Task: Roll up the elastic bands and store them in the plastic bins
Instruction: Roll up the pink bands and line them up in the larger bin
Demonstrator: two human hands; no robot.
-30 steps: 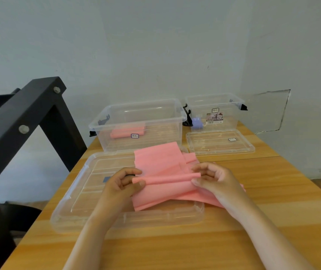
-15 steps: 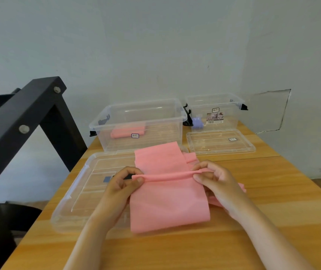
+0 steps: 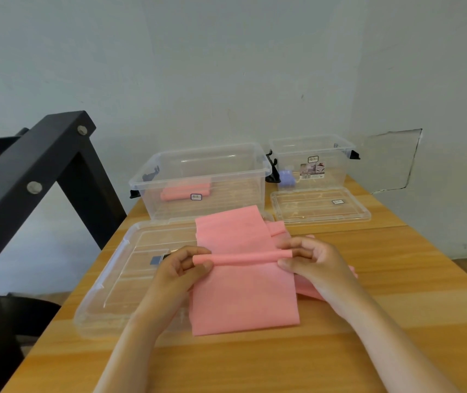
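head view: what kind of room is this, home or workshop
Likely a plain indoor workroom or storage corner: a wooden table against a bare pale wall, clear plastic bins, and a black bolted frame beside it.

Plain indoor workroom; bare pale wall (image 3: 226, 66), wooden table (image 3: 413, 282), black metal frame (image 3: 8, 199)

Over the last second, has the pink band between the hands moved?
Yes. The band has unfolded toward the person; its edge now covers the near lid's front rim, which showed before.
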